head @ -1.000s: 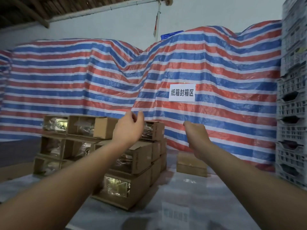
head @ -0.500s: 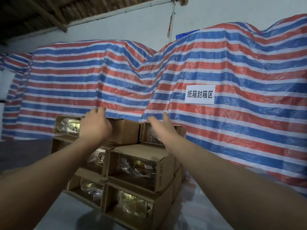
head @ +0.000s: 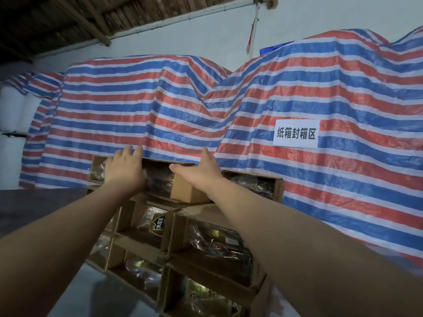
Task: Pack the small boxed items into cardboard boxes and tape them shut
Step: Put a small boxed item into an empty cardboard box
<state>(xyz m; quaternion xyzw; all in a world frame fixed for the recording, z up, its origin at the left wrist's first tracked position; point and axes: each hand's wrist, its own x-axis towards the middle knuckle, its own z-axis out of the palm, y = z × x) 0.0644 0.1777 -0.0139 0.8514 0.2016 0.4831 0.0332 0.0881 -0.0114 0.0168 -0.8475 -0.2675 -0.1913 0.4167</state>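
Where hands (head: 160, 172) meet, top box (head: 190, 191)

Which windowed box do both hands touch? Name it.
The top-row box on the stack: left hand and right hand rest on it; the lower boxes go untouched.

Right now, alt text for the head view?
Both hands, left and right, rest on the top brown cardboard window box of a stack, before a red, white and blue striped tarp bearing a white paper sign.
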